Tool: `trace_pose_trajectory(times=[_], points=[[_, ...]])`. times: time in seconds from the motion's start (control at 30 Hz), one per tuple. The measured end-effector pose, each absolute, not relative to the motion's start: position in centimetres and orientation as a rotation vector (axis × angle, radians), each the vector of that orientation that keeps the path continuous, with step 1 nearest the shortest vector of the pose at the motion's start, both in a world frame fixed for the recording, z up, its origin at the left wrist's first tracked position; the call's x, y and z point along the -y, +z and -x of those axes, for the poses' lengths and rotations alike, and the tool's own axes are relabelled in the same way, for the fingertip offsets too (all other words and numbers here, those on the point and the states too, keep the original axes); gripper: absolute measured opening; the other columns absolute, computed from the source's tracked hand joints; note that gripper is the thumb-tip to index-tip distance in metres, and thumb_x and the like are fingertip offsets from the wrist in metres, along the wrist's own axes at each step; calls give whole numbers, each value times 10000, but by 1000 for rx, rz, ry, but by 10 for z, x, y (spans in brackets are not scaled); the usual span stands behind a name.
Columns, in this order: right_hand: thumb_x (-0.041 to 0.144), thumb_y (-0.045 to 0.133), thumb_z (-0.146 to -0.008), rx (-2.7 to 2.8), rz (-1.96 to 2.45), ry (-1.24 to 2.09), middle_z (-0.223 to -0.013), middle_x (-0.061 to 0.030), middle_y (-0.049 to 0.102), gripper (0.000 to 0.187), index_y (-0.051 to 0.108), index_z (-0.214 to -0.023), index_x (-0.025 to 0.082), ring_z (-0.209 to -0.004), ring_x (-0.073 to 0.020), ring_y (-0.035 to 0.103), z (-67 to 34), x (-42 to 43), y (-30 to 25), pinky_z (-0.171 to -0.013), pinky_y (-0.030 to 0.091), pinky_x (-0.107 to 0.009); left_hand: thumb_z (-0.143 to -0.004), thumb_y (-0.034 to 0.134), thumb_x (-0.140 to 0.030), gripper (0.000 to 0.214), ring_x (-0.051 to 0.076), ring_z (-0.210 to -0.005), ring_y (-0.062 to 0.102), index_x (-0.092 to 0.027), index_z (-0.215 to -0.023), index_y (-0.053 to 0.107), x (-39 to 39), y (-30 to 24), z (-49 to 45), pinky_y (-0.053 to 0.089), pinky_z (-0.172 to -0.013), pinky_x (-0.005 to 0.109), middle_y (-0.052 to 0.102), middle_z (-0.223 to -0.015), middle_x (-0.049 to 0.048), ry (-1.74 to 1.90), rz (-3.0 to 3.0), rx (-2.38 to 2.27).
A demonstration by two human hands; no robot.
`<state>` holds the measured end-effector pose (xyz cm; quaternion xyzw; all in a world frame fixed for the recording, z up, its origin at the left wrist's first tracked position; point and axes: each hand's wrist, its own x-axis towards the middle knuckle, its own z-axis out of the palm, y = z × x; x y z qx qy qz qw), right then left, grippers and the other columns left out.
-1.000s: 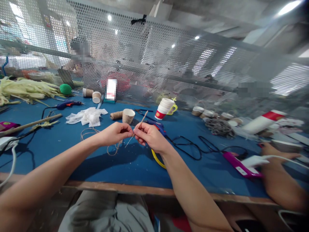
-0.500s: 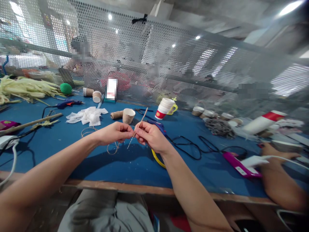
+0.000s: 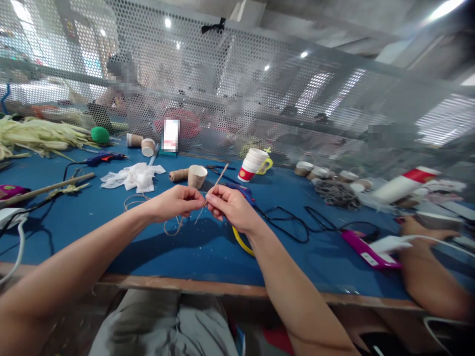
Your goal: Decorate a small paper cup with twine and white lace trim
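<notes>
My right hand (image 3: 228, 203) pinches a thin stick (image 3: 223, 173) that slants up and away, its lower end poking out below the fingers. Against it, fingertips nearly touching, my left hand (image 3: 181, 201) is closed on thin brown twine (image 3: 173, 232), which hangs in a loop beneath and trails left over the blue table. Just beyond the hands stand a small beige cup (image 3: 197, 177) and a spool of twine (image 3: 178, 175). Behind my right hand lies a blue glue gun (image 3: 245, 193), partly hidden. A yellow ring-like strip (image 3: 243, 242) shows under my right wrist.
Stacked paper cups (image 3: 253, 164) with a yellow handle stand at the back. White crumpled cloth (image 3: 133, 177) lies left, near another glue gun (image 3: 106, 158) and corn husks (image 3: 40, 134). A black cable (image 3: 289, 222) and purple power strip (image 3: 365, 249) lie right, by another person's arm (image 3: 421, 267).
Both hands stay almost in place, still pinched together around the stick and twine. The whole view has shifted very slightly.
</notes>
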<state>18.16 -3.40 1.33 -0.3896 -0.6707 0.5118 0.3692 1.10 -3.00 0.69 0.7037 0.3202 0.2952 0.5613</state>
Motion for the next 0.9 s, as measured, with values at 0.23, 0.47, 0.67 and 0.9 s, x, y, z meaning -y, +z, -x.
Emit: trace_pose_trajectory(times=[0.23,0.47,0.67,0.9], points=[[368,584,-732,1726,933,1389,-582,42,505,219,495,-731,168,-440,-46,417,-184,35,13,-393,321,-187,-742,551,-329,206,38,-475,341,-132,-699,510,29,7,-9,255,-450,197,408,-581,-48,649,-1528,-684],[393,579,-731,1760,995,1309,-579,42,501,243,487,-720,168,-439,-48,421,-183,34,12,-394,333,-190,-760,522,-322,199,42,-492,357,-136,-692,495,29,5,-10,285,-462,193,421,-603,-42,692,-1629,-727],[384,571,-742,1796,1032,1251,-584,42,503,238,484,-732,164,-437,-45,421,-183,34,12,-394,332,-188,-782,478,-321,196,54,-498,352,-133,-736,508,29,5,-10,284,-462,197,424,-586,-42,668,-1757,-791],[399,597,-721,1747,977,1379,-563,49,496,261,485,-732,163,-425,-41,412,-185,35,14,-383,319,-184,-788,470,-306,188,58,-519,341,-130,-749,522,27,8,-7,268,-465,198,427,-605,-41,684,-1900,-809]])
